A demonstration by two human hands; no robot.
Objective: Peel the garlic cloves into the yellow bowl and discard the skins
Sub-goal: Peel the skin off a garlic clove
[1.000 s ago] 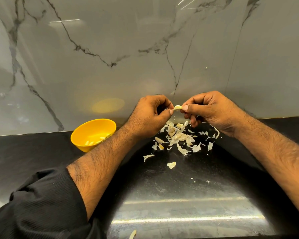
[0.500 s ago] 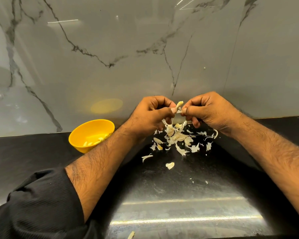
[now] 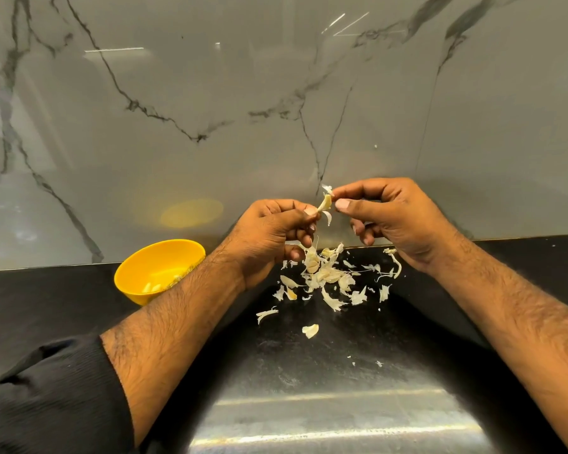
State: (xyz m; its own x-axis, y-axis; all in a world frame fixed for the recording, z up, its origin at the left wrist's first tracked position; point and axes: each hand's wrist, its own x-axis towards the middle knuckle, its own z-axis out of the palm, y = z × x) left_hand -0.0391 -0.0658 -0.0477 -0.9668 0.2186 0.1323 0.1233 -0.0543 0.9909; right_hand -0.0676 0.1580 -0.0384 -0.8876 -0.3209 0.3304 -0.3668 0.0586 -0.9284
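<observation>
Head view: two bare hands work a garlic clove in the air above a black desk.

The glossy black desk (image 3: 63, 309) runs along a grey veined marble wall (image 3: 210, 93). The round yellow plastic bowl (image 3: 135, 273) sits at far left against that wall, a few pale peeled cloves (image 3: 151, 287) in it, likely parked there within reach of the left hand. The loose heap of papery white garlic skins (image 3: 328, 276) lies directly under the hands, where peelings would naturally drop. The left hand (image 3: 269, 234) pinches the small pale garlic clove (image 3: 324, 203) at its lower end between thumb and curled fingers; the right hand (image 3: 391, 214) nips the skin at its upper tip, probably to strip it away. The clove's long axis stands tilted, its tip pointing up and right.
</observation>
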